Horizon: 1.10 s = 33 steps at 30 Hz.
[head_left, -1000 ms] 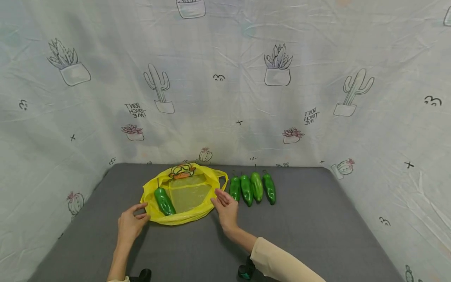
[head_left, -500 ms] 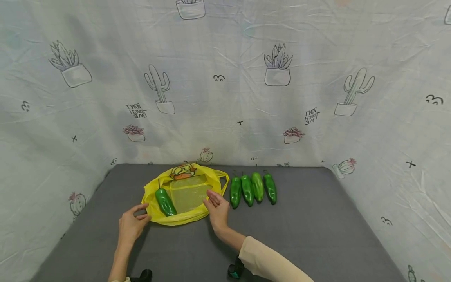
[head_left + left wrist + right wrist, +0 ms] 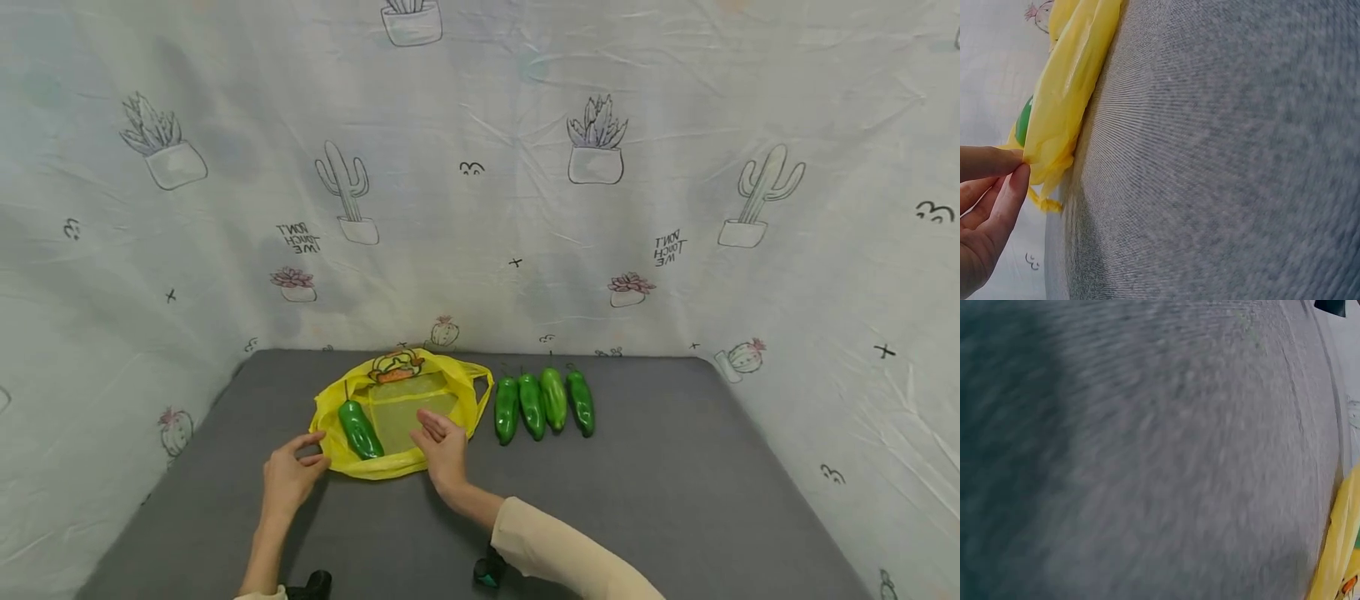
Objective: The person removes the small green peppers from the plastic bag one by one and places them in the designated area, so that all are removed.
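Note:
A yellow plastic bag [image 3: 375, 467] lies on the grey table with its mouth spread wide. Inside it, at the left, rests one green pepper [image 3: 360, 430]. My left hand [image 3: 289, 479] pinches the left part of the bag's rim between thumb and finger, which the left wrist view confirms on the yellow plastic [image 3: 1063, 94]. Over the bag's front right edge is my right hand [image 3: 444, 455], fingers loosely extended and nothing between them. Whether it touches the plastic I cannot tell. The right wrist view shows only cloth and a bit of the bag [image 3: 1341, 544].
Several green peppers [image 3: 532, 407] stand side by side in a row to the right of the bag. A grey cloth covers the table [image 3: 637, 500]. Behind and at both sides hangs a pale curtain [image 3: 480, 208] printed with cacti.
My right hand has moved left, away from the row of peppers to the front of the bag. My left hand keeps its hold on the rim. The view has shifted slightly.

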{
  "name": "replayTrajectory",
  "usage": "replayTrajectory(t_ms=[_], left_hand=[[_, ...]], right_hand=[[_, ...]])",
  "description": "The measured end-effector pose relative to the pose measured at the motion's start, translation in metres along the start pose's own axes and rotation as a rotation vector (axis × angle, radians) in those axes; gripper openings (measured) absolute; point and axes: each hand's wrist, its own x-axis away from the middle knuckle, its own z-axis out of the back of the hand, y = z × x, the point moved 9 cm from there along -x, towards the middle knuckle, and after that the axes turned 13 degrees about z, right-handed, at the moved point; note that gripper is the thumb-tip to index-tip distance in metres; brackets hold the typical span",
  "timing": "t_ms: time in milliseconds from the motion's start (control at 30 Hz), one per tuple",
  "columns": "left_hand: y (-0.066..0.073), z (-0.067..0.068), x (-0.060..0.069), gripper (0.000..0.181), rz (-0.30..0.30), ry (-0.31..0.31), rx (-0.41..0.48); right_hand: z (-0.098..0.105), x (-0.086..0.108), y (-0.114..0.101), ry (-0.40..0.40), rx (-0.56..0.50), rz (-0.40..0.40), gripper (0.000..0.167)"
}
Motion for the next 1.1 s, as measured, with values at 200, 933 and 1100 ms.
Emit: replayTrajectory(t_ms=[200,933,1100], left_hand=[[-0.004,-0.004,-0.001,0.041,0.012,-0.012,0.003],[-0.002,-0.004,-0.002,0.041,0.009,0.005,0.040],[-0.003,-0.005,-0.001,0.041,0.019,-0.013,0.039]], right_hand=[[-0.019,0.007,0.014,-0.019,-0.005,0.003,0.034],[-0.060,0.011,0.031,-0.057,0.057,-0.089,0.054],[-0.065,0.010,0.029,-0.113,0.161,-0.051,0.060]])
